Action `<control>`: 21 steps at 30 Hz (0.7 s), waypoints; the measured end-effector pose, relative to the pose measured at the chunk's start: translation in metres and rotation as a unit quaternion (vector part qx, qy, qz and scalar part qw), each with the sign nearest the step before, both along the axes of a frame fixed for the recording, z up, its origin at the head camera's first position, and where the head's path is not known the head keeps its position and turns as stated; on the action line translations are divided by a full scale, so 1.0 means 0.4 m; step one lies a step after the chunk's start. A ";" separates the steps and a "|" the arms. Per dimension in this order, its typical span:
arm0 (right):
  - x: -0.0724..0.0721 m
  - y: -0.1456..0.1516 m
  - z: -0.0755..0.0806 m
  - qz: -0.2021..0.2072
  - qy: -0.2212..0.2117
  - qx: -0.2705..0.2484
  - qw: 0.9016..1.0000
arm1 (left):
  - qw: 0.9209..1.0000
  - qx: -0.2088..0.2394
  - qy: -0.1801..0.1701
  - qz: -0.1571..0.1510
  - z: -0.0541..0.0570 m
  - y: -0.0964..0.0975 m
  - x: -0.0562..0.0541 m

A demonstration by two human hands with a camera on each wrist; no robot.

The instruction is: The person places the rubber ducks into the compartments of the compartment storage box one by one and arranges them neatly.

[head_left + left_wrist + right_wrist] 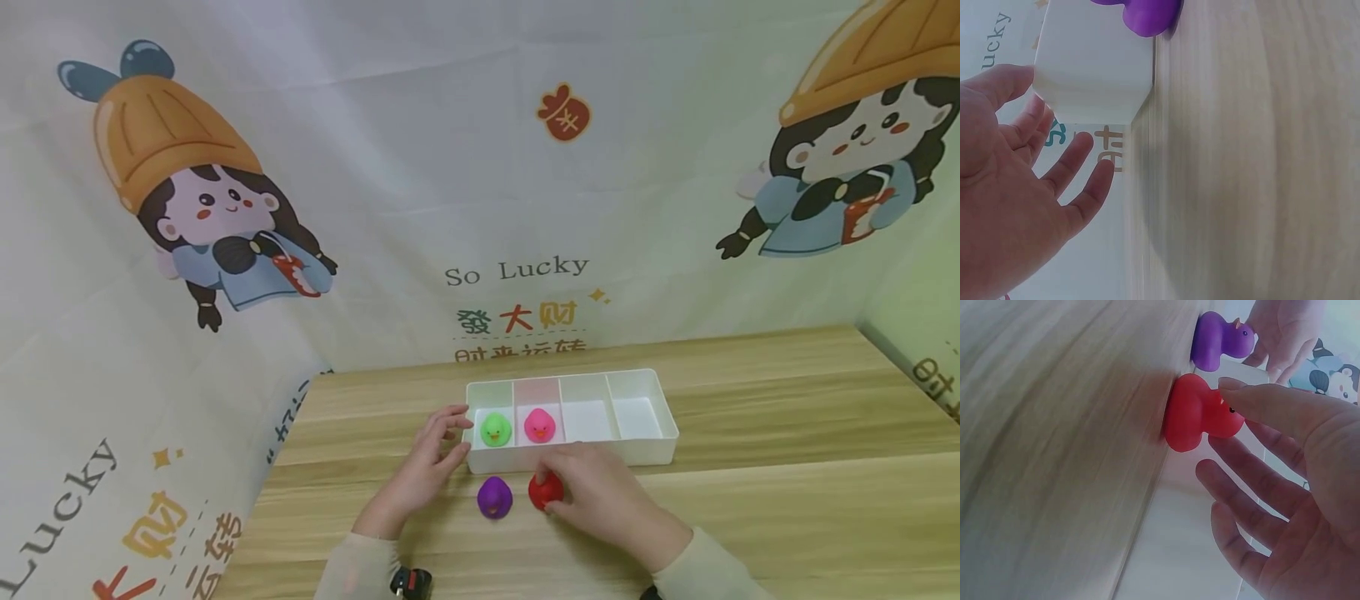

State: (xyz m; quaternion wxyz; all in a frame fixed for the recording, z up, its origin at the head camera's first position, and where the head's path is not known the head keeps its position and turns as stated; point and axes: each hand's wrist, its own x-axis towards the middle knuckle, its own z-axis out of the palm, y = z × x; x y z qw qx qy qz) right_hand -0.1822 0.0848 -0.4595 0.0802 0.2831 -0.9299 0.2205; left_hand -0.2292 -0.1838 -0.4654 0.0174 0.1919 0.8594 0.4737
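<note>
A red rubber duck (pixel 545 492) stands on the table in front of a white divided box (pixel 648 454). My right hand (pixel 600 498) pinches the duck's head between thumb and fingers, as the red duck (pixel 1190 415) shows in the right wrist view; its other fingers spread loosely. My left hand (pixel 427 462) is at the box's left end, thumb and fingertips at the rim, the other fingers loosely extended in the left wrist view. A purple rubber duck (pixel 495 498) stands between the hands. Inside the box, a green duck (pixel 496 430) fills the leftmost compartment and a pink duck (pixel 540 426) the second.
The box lies lengthwise on a wood-grain table (pixel 780 408); its two right compartments hold no ducks. A printed cloth (pixel 390 208) hangs behind and beside the table. A black wrist device (pixel 411 582) sits at the left sleeve.
</note>
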 end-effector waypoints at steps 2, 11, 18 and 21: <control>0.000 0.000 -0.001 -0.003 -0.001 0.000 1.000 | 1.000 -0.003 0.002 -0.002 -0.001 0.001 0.000; 0.001 -0.003 -0.001 -0.002 -0.002 -0.001 1.000 | 1.000 0.000 0.006 -0.001 -0.002 0.000 0.001; 0.001 -0.004 -0.006 -0.002 0.004 -0.011 1.000 | 1.000 -0.008 0.006 0.001 -0.003 0.001 0.000; 0.003 -0.004 -0.007 -0.003 -0.001 -0.016 1.000 | 1.000 -0.012 0.007 -0.001 -0.005 0.000 0.000</control>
